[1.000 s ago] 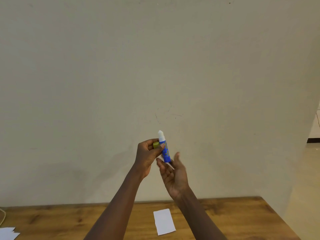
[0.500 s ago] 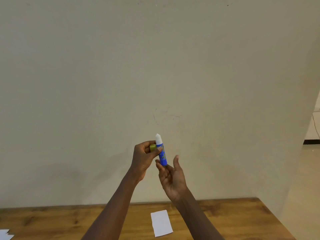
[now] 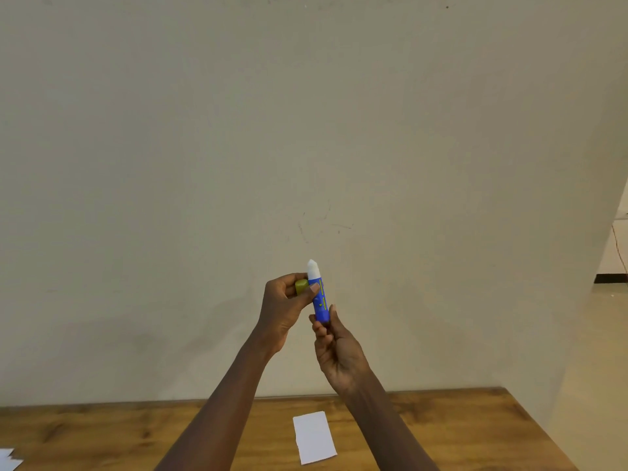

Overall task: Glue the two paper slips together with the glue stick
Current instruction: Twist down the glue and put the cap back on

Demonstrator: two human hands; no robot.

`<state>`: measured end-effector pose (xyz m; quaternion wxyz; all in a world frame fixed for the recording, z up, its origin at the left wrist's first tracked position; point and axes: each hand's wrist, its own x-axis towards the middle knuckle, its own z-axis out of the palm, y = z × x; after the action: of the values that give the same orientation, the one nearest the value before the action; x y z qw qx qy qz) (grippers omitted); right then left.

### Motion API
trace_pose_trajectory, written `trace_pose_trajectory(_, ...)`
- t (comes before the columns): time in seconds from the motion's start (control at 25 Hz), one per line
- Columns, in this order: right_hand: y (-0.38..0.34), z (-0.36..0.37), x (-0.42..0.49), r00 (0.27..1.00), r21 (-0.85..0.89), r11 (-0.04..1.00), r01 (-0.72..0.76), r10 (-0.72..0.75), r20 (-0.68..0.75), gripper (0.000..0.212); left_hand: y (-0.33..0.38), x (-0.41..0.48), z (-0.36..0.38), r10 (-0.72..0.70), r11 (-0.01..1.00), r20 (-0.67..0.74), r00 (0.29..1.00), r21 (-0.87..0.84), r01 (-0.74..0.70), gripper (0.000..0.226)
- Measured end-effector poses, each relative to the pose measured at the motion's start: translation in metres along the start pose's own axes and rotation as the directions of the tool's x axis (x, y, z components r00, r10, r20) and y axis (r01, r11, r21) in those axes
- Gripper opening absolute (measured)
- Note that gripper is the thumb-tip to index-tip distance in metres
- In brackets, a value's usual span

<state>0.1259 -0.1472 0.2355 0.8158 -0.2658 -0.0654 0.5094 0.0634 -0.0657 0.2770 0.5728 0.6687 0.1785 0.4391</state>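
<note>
A blue glue stick [image 3: 320,302] with its white tip bared points upward in front of the wall. My left hand [image 3: 284,309] pinches its upper barrel with the thumb and also holds the yellow-green cap [image 3: 301,286]. My right hand [image 3: 334,348] closes its fingers around the stick's lower end. One white paper slip [image 3: 314,437] lies flat on the wooden table [image 3: 458,433] below my hands. Part of more white paper [image 3: 8,458] shows at the bottom left corner.
A plain beige wall [image 3: 306,130] stands right behind the table. The table's right edge runs down at the lower right, with tiled floor [image 3: 615,263] and a thin cord beyond the wall's corner.
My right hand has gone from an open palm under the stick to fingers closed around its base. The stick stands more upright. The view has tilted slightly.
</note>
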Motion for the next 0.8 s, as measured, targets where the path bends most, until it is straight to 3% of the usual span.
trace_pose_trajectory(0.16,0.005,0.000,0.003,0.989,0.086,0.986,0.145,-0.146,0.006,0.008,0.001,-0.001,0.005,0.014,1.000,0.000,1.000,0.000,-0.014,0.015)
trace_pose_trajectory(0.28,0.007,-0.001,0.002,0.981,0.076,0.979,0.190,-0.192,0.027,0.003,0.002,-0.003,0.007,0.006,1.000,-0.001,1.000,0.006,-0.006,0.014)
trace_pose_trajectory(0.4,0.000,-0.002,0.001,0.998,-0.018,0.998,0.059,-0.059,0.004,0.041,0.001,-0.003,0.005,-0.002,1.000,0.006,1.000,-0.001,0.002,0.012)
trace_pose_trajectory(0.48,-0.002,-0.001,0.000,0.999,-0.023,0.999,0.038,-0.038,0.015,0.034,0.001,-0.002,0.005,-0.007,1.000,0.007,1.000,-0.005,0.007,0.015)
trace_pose_trajectory(0.68,0.001,-0.004,0.002,0.983,0.077,0.984,0.163,-0.168,0.069,0.008,0.005,-0.003,0.007,0.009,1.000,0.029,1.000,-0.007,-0.009,0.011)
trace_pose_trajectory(0.8,-0.002,-0.004,-0.002,0.998,-0.060,0.997,0.038,-0.035,0.055,0.034,0.002,-0.003,0.003,-0.004,1.000,0.001,1.000,-0.012,0.004,0.013)
